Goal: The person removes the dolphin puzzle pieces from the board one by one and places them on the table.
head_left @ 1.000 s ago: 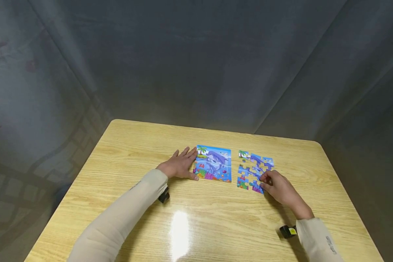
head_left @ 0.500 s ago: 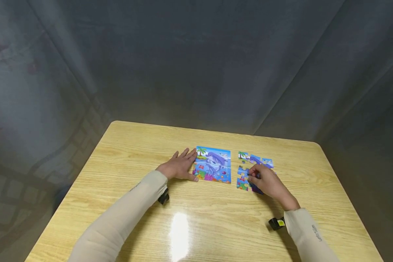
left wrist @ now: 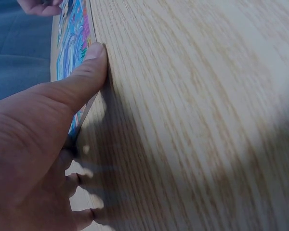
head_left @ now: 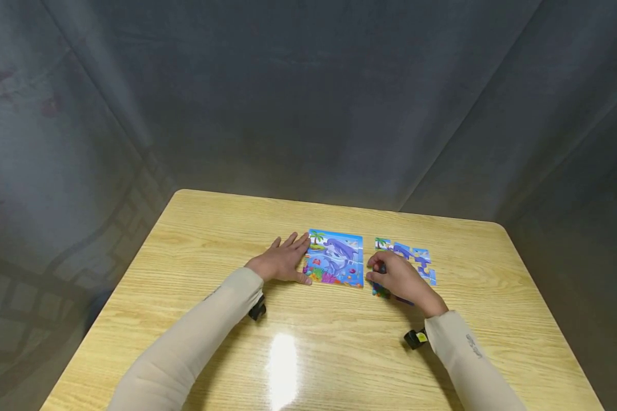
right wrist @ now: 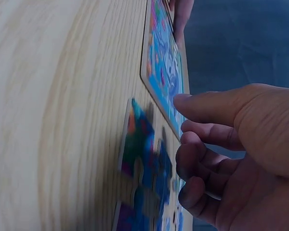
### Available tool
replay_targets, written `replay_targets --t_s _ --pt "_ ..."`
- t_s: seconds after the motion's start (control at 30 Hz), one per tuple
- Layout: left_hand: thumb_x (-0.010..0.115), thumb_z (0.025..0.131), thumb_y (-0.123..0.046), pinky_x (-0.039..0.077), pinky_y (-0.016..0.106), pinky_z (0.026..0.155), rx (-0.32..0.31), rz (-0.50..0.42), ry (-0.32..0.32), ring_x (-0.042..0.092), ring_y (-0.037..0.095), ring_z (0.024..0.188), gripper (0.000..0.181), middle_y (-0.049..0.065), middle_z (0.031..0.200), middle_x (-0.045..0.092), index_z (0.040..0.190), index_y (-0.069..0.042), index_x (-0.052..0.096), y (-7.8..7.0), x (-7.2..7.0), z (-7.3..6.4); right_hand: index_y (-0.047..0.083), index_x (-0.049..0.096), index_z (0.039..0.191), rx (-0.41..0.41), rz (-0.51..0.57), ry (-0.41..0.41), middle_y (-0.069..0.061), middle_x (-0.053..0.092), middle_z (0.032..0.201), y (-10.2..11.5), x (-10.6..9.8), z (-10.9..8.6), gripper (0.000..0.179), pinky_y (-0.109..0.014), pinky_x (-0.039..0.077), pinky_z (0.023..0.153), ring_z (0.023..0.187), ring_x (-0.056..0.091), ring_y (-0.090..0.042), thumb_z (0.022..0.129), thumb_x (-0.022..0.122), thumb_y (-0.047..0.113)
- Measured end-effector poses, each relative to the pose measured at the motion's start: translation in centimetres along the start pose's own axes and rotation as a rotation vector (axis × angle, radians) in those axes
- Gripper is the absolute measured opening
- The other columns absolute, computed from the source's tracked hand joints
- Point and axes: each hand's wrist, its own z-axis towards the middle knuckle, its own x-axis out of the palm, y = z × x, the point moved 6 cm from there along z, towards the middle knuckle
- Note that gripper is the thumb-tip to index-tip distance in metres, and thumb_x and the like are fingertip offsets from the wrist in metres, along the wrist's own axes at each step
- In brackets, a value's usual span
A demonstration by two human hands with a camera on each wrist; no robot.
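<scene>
A square dolphin puzzle picture [head_left: 334, 260] lies flat on the table. My left hand [head_left: 281, 260] rests at its left side with the fingers spread, and the thumb [left wrist: 89, 65] lies along the near edge. To the right of the picture is a group of loose jigsaw pieces [head_left: 420, 256] bearing the same dolphin scene. Over their left part hovers my right hand [head_left: 398, 278], which hides several of them. In the right wrist view its thumb [right wrist: 207, 107] and loosely bent fingers [right wrist: 195, 156] are apart, with nothing visible between them.
The wooden table [head_left: 329, 348] has rounded far corners and a bright light reflection near the front. Grey curtains [head_left: 308, 114] hang behind it and along both sides. A black wrist camera [head_left: 415, 339] sits under the right sleeve.
My right hand has moved left across the loose pieces, toward the dolphin picture, uncovering pieces on the right. The left hand and the picture have stayed in place.
</scene>
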Motion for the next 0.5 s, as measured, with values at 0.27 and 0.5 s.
replay_targets --t_s 0.27,0.5 --pt "0.066 0.097 -0.066 0.006 0.063 0.137 0.004 -0.012 -0.006 -0.004 0.031 0.17 0.109 0.002 0.183 -0.005 0.174 -0.015 0.007 0.1 0.0 0.0 0.004 0.071 0.122 0.008 -0.03 0.049 -0.005 0.063 0.097 1.2 1.3 1.3 0.026 -0.033 0.044 0.071 0.077 0.051 -0.016 0.101 0.075 0.018" --pt "0.066 0.097 -0.066 0.006 0.063 0.137 0.005 -0.009 -0.008 -0.004 0.031 0.17 0.11 0.002 0.183 -0.005 0.174 -0.014 0.007 0.1 0.0 0.0 0.002 0.068 0.129 0.01 -0.064 0.068 -0.006 0.062 0.1 1.7 2.2 1.7 0.038 -0.033 0.041 0.071 0.079 0.05 -0.016 0.098 0.079 0.022"
